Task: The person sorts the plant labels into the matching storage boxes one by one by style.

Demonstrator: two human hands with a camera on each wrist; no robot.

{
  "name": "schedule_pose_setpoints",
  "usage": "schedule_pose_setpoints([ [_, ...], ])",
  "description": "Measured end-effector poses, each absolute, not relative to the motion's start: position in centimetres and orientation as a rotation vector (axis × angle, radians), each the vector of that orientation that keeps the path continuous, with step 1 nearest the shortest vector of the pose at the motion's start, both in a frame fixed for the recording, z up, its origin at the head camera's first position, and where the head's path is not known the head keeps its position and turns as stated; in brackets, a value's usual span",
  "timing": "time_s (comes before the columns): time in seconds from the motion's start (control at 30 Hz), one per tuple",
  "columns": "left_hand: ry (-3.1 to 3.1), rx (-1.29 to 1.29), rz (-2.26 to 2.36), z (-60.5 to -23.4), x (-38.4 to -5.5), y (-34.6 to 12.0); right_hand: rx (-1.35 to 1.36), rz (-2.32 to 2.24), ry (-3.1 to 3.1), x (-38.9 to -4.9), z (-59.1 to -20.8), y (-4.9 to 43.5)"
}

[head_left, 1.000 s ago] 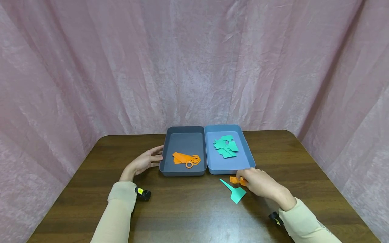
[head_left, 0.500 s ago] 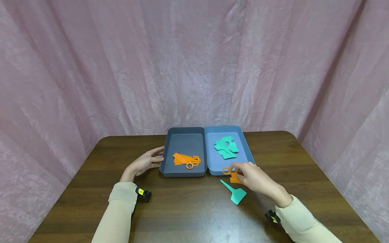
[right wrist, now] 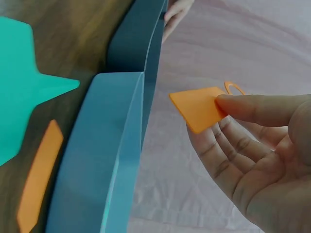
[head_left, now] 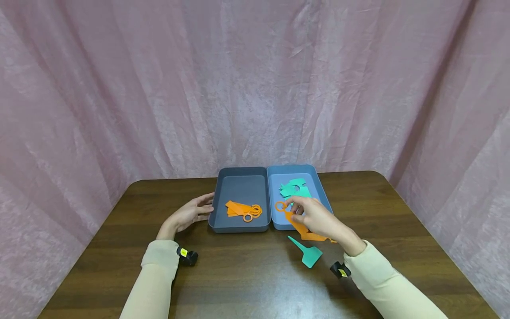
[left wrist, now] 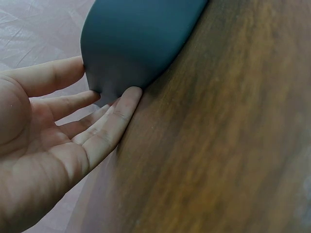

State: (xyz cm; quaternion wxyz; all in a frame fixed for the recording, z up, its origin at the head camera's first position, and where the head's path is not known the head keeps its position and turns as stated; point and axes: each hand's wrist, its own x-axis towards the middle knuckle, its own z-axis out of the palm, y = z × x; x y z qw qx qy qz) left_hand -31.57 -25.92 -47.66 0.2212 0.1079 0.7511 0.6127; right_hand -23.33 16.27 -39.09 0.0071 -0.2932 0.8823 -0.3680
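My right hand (head_left: 316,218) pinches an orange ring-ended plant tag (right wrist: 195,108) between thumb and fingers, above the near end of the light blue tray (head_left: 323,195). Another orange tag (head_left: 314,237) lies on the table by that tray's near wall, partly hidden under the hand. In front of it is a green T-shaped plant label (head_left: 311,255). My left hand (head_left: 190,213), fingers extended, touches the outer left wall of the dark grey tray (head_left: 243,186); the left wrist view shows its fingertips at the tray's corner.
Several orange tags (head_left: 241,209) are piled inside the dark grey tray. Several green labels (head_left: 296,188) lie in the light blue tray, which stands side by side with the grey one. A pink curtain (head_left: 255,88) hangs behind the wooden table (head_left: 239,274).
My right hand has lifted an orange tag off the table and carried it up and left over the light blue tray's near edge. The left hand stays in place.
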Motion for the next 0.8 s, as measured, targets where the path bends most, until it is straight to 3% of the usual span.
schedule_pose_setpoints([
  [0.8, 2.073, 0.32, 1.701, -47.7, -31.4, -26.0, -0.776, -1.234, 2.649, -26.4, -37.2, 11.4],
])
